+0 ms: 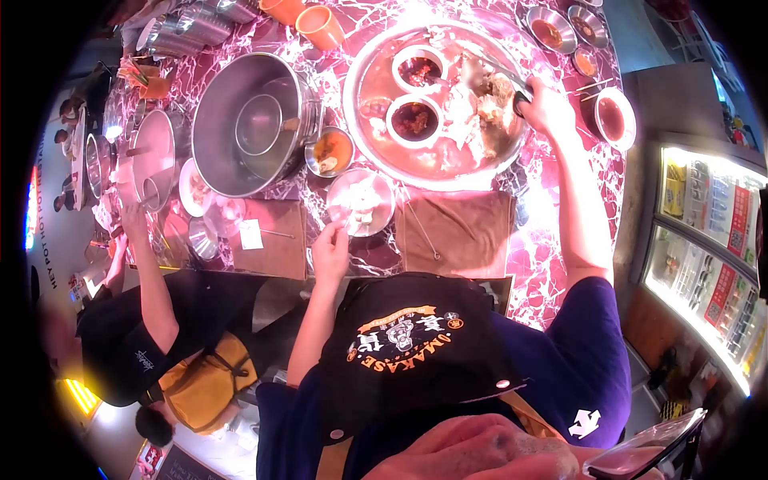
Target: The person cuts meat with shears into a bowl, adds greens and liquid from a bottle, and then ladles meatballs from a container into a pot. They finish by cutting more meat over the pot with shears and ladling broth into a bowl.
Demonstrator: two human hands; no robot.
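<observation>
My right hand (546, 106) is closed around a long metal utensil with a black handle (520, 102). Its metal end reaches over the big round tray (352, 120), where pale pieces of food (486, 112) lie in heaps. Two white bowls of dark red sauce, one (419, 70) above the other (414, 122), stand inside the tray. Lower left, my left hand (330, 252) has its fingers pinched together right at the rim of a small plate (346, 186) holding pale bits of food.
A large deep metal pot (206, 136) stands left of the tray, beside a bowl of orange sauce (330, 152). Brown placemats (456, 232) line the near edge. A red-filled cup (614, 120) sits at right. Another person's arm (152, 272) reaches over the table at left.
</observation>
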